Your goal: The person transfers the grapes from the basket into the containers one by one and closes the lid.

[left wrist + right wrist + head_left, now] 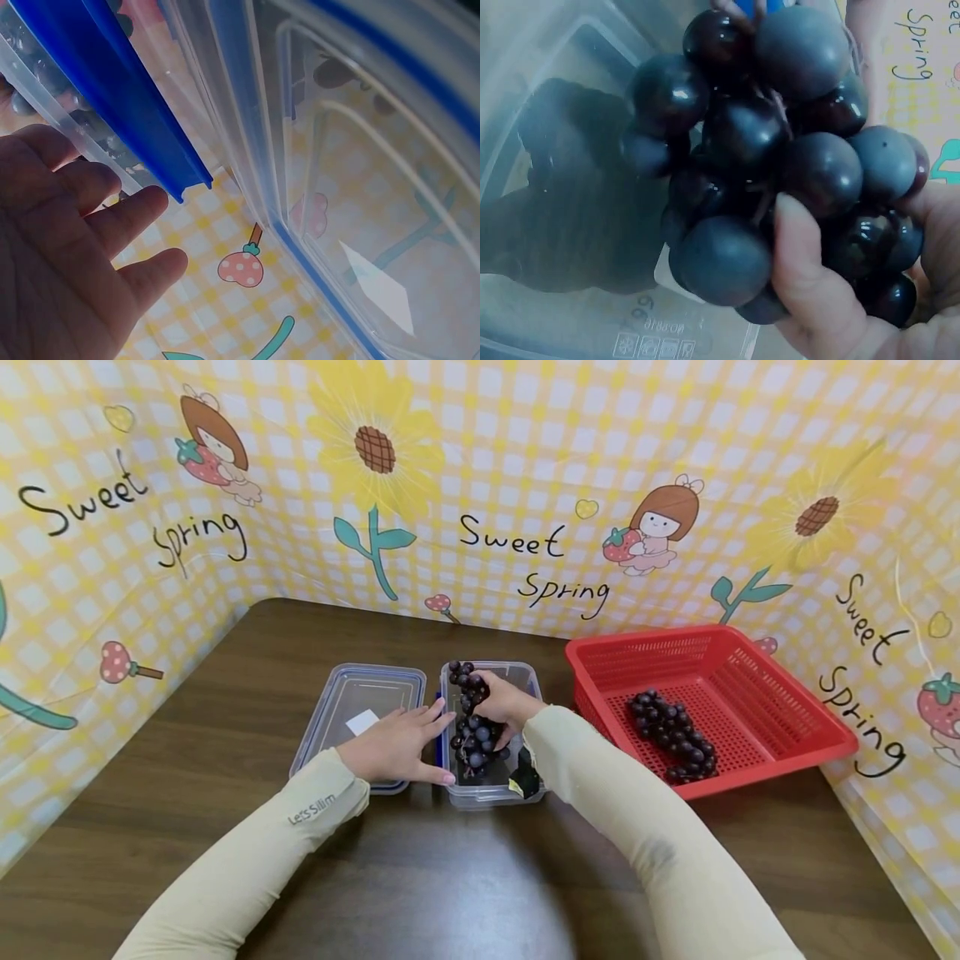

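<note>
A bunch of dark grapes (pixel 477 745) is in the clear plastic container (pixel 491 797), some of it rising toward the far rim. My right hand (pixel 508 703) holds the bunch from above, and the thumb (pixel 799 240) presses among the grapes in the right wrist view. With fingers spread, my left hand (pixel 397 745) is at the container's left side, beside its blue latch (pixel 112 90). Whether those fingertips touch the container I cannot tell. Under and behind the left hand lies a clear lid (pixel 352 681) with a blue seal and a white label.
At the right stands a red perforated basket (pixel 780 766) with another bunch of dark grapes (pixel 673 735) in it. The dark wooden table (pixel 420 877) is bordered by a yellow checked cloth backdrop (pixel 510 468). A black patch with a yellow mark (pixel 525 779) shows near the right cuff.
</note>
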`<state>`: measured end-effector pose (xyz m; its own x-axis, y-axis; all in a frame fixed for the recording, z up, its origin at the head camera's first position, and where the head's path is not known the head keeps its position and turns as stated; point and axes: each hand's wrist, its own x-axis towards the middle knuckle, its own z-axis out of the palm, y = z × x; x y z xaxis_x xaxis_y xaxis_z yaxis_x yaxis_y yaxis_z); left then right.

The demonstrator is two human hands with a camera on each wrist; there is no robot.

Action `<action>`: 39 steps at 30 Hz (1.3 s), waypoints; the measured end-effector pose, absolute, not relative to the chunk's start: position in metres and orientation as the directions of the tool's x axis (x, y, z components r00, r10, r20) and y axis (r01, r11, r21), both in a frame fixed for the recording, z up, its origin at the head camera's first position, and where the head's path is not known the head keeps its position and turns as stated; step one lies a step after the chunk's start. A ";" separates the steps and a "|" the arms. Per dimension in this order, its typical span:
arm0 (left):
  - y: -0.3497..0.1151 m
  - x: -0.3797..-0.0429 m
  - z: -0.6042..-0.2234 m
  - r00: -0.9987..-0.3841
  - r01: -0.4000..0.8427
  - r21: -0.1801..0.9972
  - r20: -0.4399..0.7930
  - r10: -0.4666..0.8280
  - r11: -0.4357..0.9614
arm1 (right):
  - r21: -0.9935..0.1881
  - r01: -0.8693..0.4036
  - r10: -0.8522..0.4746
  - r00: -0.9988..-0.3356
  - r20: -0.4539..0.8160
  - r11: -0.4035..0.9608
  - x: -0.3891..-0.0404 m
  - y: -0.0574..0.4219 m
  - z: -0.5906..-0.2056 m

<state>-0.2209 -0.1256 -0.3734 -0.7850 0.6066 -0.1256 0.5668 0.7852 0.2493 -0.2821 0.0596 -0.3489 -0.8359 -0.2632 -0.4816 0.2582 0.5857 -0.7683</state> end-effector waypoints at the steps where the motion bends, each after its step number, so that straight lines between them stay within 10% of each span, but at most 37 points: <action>1: -0.125 -0.221 -0.373 -0.786 0.566 0.244 -0.126 0.605 0.787 | -0.764 0.262 -0.264 -0.831 -0.489 0.590 -0.281 0.059 -0.349; 23: -0.117 -0.224 -0.368 -0.768 0.580 0.237 -0.161 0.620 0.780 | -0.579 0.247 -0.283 -0.684 -0.672 0.777 -0.281 0.072 -0.322; 39: -0.121 -0.221 -0.375 -0.782 0.621 -0.005 -0.058 0.620 0.784 | -0.748 0.028 -0.621 -0.538 -0.570 0.663 -0.298 0.182 -0.277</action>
<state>-0.2210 -0.1208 -0.3755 -0.7825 0.6200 -0.0575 0.6213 0.7836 -0.0048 -0.2978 0.1815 -0.2767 -0.5378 -0.6210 -0.5702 0.0284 0.6626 -0.7484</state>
